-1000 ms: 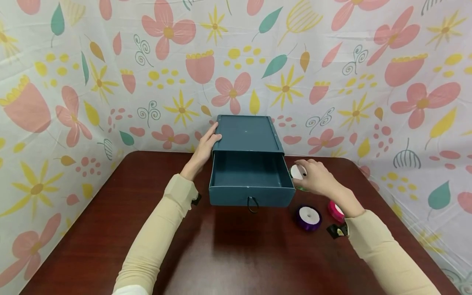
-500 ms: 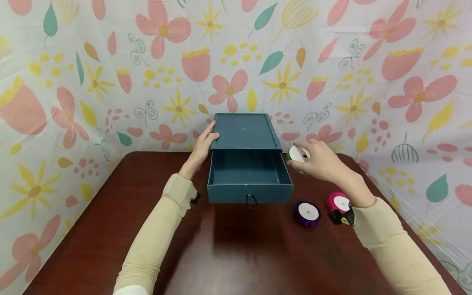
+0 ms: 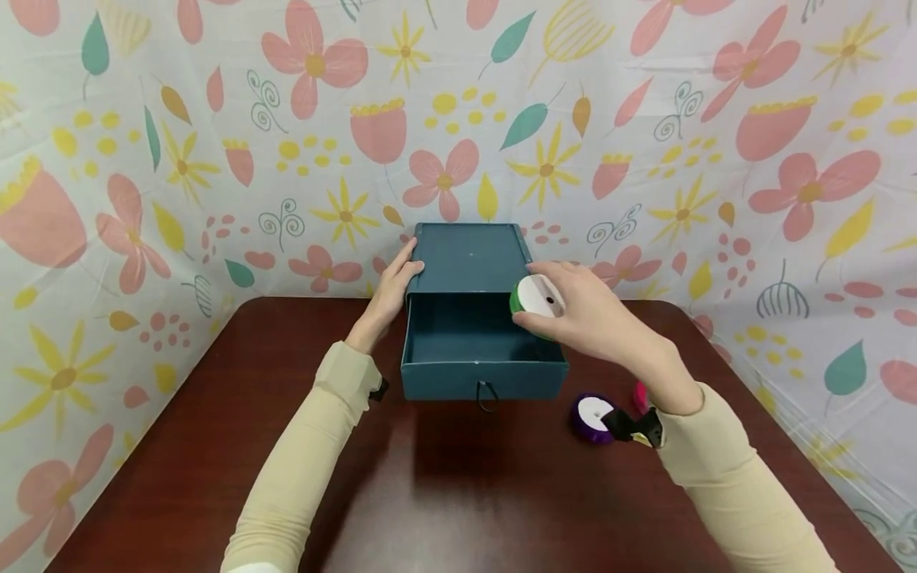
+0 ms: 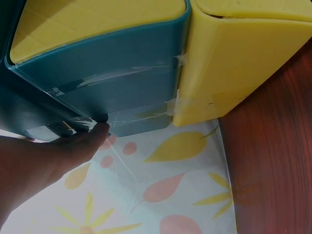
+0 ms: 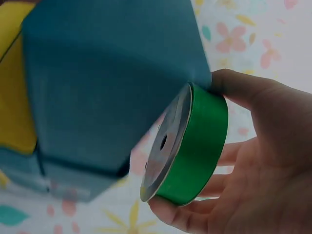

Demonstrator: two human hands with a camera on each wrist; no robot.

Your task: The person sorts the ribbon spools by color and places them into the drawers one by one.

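Observation:
My right hand (image 3: 583, 310) pinches a spool of green ribbon (image 5: 201, 146) with a white end face, thumb on one side and fingers on the other. In the head view the ribbon spool overlaps the right side of the pulled-out drawer (image 3: 483, 380), which is dark blue with a black loop pull. My left hand (image 3: 394, 290) rests against the left side of the blue drawer cabinet (image 3: 469, 256), fingers extended along it and thumb at its top edge. The left wrist view shows that hand's fingertip by clear tape on the blue side wall.
Right of the drawer, a purple ribbon spool (image 3: 591, 417) lies on the dark red wooden table (image 3: 236, 446). Beyond it is a pink ribbon spool (image 3: 641, 396), mostly hidden by my right wrist. Yellow cabinet parts (image 4: 243, 63) adjoin the blue ones. A flowered cloth (image 3: 458, 103) hangs behind.
My right hand has lifted the green ribbon spool from beside the cabinet and carried it left, over the drawer's right side. The left hand has kept its place on the cabinet.

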